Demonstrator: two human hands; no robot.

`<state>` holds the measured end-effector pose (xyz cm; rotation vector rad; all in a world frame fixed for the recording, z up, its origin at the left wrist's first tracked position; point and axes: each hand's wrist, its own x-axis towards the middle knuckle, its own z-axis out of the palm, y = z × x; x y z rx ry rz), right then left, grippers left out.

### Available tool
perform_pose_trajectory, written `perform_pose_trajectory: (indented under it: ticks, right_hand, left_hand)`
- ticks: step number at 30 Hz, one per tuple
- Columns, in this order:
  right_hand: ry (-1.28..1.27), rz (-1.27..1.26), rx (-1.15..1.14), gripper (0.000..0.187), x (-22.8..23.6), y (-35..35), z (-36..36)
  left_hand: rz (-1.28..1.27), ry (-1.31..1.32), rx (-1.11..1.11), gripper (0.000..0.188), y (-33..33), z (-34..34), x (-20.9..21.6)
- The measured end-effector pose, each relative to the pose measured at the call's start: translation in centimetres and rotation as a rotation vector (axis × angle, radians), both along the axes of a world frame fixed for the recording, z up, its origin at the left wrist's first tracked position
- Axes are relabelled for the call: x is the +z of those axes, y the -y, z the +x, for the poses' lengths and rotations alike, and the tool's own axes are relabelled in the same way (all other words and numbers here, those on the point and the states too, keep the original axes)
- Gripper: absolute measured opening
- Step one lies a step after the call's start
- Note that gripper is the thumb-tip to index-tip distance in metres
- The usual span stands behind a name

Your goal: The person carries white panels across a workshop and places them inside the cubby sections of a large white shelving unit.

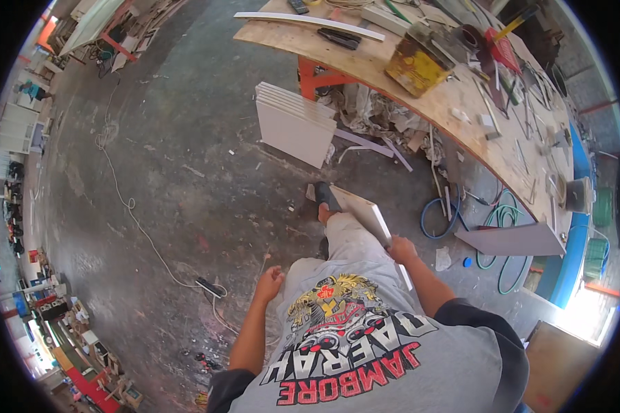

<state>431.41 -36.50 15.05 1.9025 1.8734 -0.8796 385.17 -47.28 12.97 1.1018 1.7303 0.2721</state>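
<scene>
My right hand is closed on the edge of a pale board with a white edge, carried low beside my right leg. My leg and shirt cover part of that board. On my other side, my left hand hangs by my hip with its fingers curled in and nothing visible in them. Ahead of my foot, a stack of several similar pale boards stands on edge on the floor.
A plywood workbench on an orange frame curves along the right, bearing a yellow tin and scattered tools. Hoses coil beneath it. A white cord runs over the concrete floor to a power strip at my left.
</scene>
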Motion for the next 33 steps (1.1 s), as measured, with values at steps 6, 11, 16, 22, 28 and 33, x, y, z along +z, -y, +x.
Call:
perform_pose_trajectory:
  ticks: [6,11,16,22,28,33]
  right_hand:
    - [0.004,-0.091,0.112,0.04,-1.4,-16.4,-9.5]
    - [-0.093,-0.058,0.244,0.037,-9.0,-28.0,-16.3]
    - [-0.051,-0.077,0.147,0.027,-13.1,-38.4,-25.8]
    - [0.2,-0.113,0.046,0.026,-22.2,-47.8,-35.5]
    - [0.067,-0.028,-0.118,0.037,-27.4,-51.2,-38.6]
    - [0.02,0.601,-0.184,0.047,-26.1,-45.6,-38.2]
  left_hand:
    - [-0.223,-0.101,0.004,0.043,-7.4,-5.2,-0.4]
    - [0.093,-0.018,0.412,0.038,-15.9,-8.8,-1.5]
    - [-0.003,0.01,0.387,0.039,-24.2,-13.4,-1.4]
    - [-0.122,-0.081,-0.093,0.051,-35.2,-22.3,-12.0]
    - [-0.177,-0.26,-0.423,0.077,-54.3,-25.0,-23.0]
    - [0.093,0.078,-0.109,0.084,-70.7,-17.2,-26.0]
